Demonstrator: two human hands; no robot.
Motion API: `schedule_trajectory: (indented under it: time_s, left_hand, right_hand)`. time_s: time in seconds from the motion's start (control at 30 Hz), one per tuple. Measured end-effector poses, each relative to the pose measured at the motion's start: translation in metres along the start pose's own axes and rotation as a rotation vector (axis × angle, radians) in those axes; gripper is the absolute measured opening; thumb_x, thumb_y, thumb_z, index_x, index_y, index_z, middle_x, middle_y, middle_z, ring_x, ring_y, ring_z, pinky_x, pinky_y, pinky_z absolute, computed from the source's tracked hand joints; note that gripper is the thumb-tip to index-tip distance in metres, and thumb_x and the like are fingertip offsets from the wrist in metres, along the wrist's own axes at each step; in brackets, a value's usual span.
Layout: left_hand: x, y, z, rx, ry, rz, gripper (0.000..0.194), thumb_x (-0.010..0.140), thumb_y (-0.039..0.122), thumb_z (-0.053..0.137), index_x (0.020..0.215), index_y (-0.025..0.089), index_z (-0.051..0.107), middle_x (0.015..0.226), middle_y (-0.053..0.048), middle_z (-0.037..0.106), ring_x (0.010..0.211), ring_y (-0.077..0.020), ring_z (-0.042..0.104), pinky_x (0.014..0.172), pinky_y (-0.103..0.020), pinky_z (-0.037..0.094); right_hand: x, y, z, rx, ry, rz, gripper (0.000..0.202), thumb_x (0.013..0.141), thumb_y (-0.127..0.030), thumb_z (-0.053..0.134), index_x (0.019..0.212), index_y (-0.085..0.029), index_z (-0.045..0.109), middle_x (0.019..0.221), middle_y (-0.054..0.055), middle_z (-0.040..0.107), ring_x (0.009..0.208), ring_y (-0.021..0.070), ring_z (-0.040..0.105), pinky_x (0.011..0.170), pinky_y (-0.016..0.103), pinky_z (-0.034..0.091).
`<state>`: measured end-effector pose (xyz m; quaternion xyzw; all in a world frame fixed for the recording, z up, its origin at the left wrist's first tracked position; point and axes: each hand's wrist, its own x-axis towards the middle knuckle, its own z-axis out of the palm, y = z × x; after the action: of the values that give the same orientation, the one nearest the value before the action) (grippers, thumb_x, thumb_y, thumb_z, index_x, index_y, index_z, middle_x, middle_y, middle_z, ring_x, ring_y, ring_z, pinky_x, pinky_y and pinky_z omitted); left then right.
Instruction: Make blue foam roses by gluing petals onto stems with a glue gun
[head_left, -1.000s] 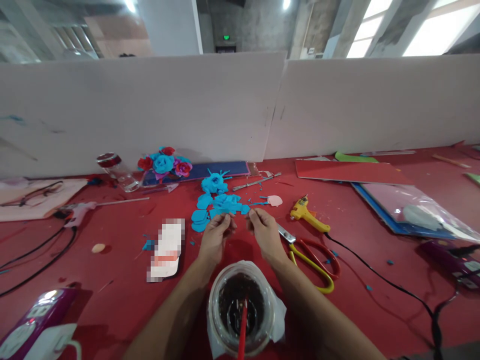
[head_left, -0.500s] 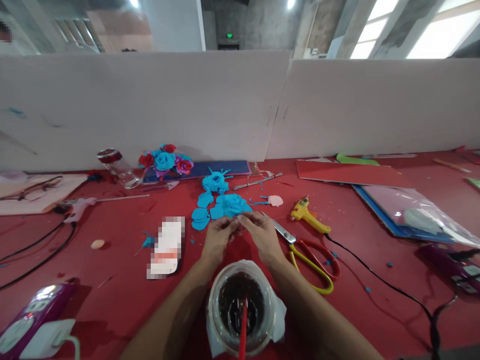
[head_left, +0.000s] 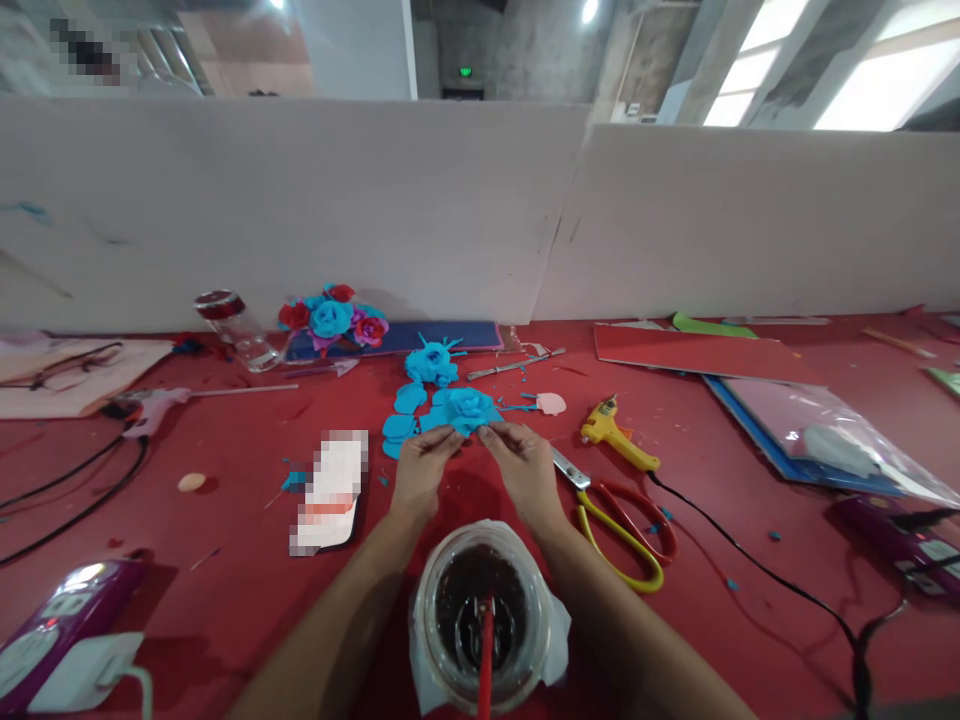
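blue, ruffled petals form one rose [head_left: 469, 405], its near edge pinched between the fingertips of the left hand [head_left: 421, 468] and the right hand [head_left: 526, 470]. one spiky blue flower [head_left: 431, 362] lies beyond the fingers. right of them are one pair of metal-bladed scissors [head_left: 576, 474] and one yellow glue gun [head_left: 616, 436]. nearer than the fingers, one round clear jar [head_left: 430, 612], dark inside, holds one red stick [head_left: 487, 660].

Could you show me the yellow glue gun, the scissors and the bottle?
Yellow glue gun [head_left: 627, 446], head view: its handle.
Scissors [head_left: 577, 476], head view: metal near the pivot.
Bottle [head_left: 219, 304], head view: its red lid.
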<state>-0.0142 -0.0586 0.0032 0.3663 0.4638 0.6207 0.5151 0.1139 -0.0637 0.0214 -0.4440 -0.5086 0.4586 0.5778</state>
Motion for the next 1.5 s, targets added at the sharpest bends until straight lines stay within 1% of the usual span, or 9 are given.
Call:
schedule_trajectory:
  time_s: [0.17,0.37,0.6,0.87,1.1,1.17,1.3,1.37,1.5]
  left_hand:
    - [-0.001,-0.002,0.002,-0.092,-0.006,-0.039,0.022,0.055,0.034,0.084,0.069,0.018,0.077,0.069,-0.002,0.072,0.064,-0.0127,0.059,0.069,-0.026,0.048]
    - [-0.001,-0.005,0.002,-0.084,-0.028,0.018,0.019,0.060,0.035,0.082,0.072,0.021,0.078,0.074,-0.002,0.074,0.069,-0.0154,0.061,0.075,-0.029,0.049]
    - [0.001,-0.007,-0.002,-0.055,-0.089,0.057,0.016,0.064,0.033,0.078,0.077,0.022,0.079,0.076,-0.001,0.073,0.075,-0.0176,0.062,0.080,-0.031,0.048]
    - [-0.004,0.004,-0.001,-0.037,-0.150,0.083,0.012,0.064,0.028,0.078,0.074,0.021,0.078,0.069,-0.002,0.072,0.075,-0.0196,0.063,0.082,-0.033,0.048]
    - [-0.004,0.002,0.000,-0.102,-0.133,0.029,0.012,0.059,0.029,0.081,0.065,0.020,0.075,0.062,-0.001,0.069,0.066,-0.0171,0.060,0.075,-0.032,0.048]
    - [-0.004,0.004,-0.001,-0.097,-0.135,0.026,0.013,0.057,0.027,0.083,0.058,0.020,0.072,0.056,0.002,0.065,0.059,-0.0140,0.055,0.069,-0.030,0.046]
    - [-0.005,0.012,-0.002,-0.116,-0.159,0.026,0.024,0.054,0.024,0.085,0.045,0.019,0.063,0.043,0.005,0.052,0.050,-0.0104,0.045,0.059,-0.027,0.042]
    - [-0.006,0.012,-0.002,-0.135,-0.199,0.029,0.024,0.054,0.026,0.085,0.046,0.020,0.064,0.042,0.005,0.050,0.051,-0.0116,0.048,0.060,-0.027,0.042]
    - [-0.006,0.004,-0.001,-0.246,-0.249,0.001,0.016,0.061,0.033,0.082,0.062,0.021,0.072,0.054,0.002,0.062,0.059,-0.0141,0.055,0.064,-0.029,0.046]
  right_hand:
    - [-0.003,-0.003,0.003,-0.002,-0.005,0.002,0.022,0.078,-0.037,0.066,0.084,-0.018,0.075,0.081,0.004,0.075,0.078,0.0202,0.068,0.076,0.032,0.053]
    - [-0.005,0.000,0.002,-0.068,-0.014,-0.051,0.023,0.081,-0.036,0.064,0.090,-0.018,0.075,0.087,0.005,0.075,0.079,0.0200,0.067,0.077,0.031,0.053]
    - [-0.006,0.003,0.001,-0.154,-0.007,-0.115,0.024,0.082,-0.035,0.061,0.089,-0.017,0.075,0.081,0.004,0.074,0.073,0.0183,0.067,0.070,0.027,0.052]
    - [-0.007,0.003,-0.003,-0.328,0.011,-0.317,0.016,0.083,-0.028,0.058,0.080,-0.019,0.072,0.078,0.003,0.073,0.070,0.0168,0.064,0.070,0.027,0.050]
    - [-0.008,0.002,-0.003,-0.324,-0.006,-0.372,0.011,0.084,-0.025,0.059,0.079,-0.021,0.069,0.078,0.002,0.071,0.072,0.0171,0.063,0.070,0.028,0.048]
    - [-0.008,0.001,-0.004,-0.326,-0.036,-0.398,0.010,0.083,-0.023,0.060,0.077,-0.021,0.068,0.078,0.002,0.070,0.073,0.0171,0.063,0.071,0.028,0.048]
    - [-0.008,-0.006,-0.005,-0.325,-0.075,-0.441,0.011,0.083,-0.020,0.060,0.077,-0.022,0.068,0.079,0.003,0.069,0.074,0.0171,0.063,0.071,0.029,0.048]
    - [-0.008,-0.009,-0.005,-0.333,-0.070,-0.472,0.011,0.083,-0.019,0.060,0.079,-0.022,0.070,0.081,0.003,0.070,0.075,0.0175,0.063,0.071,0.029,0.048]
    - [-0.008,-0.010,-0.005,-0.376,-0.050,-0.481,0.011,0.081,-0.017,0.062,0.075,-0.022,0.069,0.078,0.003,0.069,0.074,0.0176,0.062,0.070,0.029,0.048]
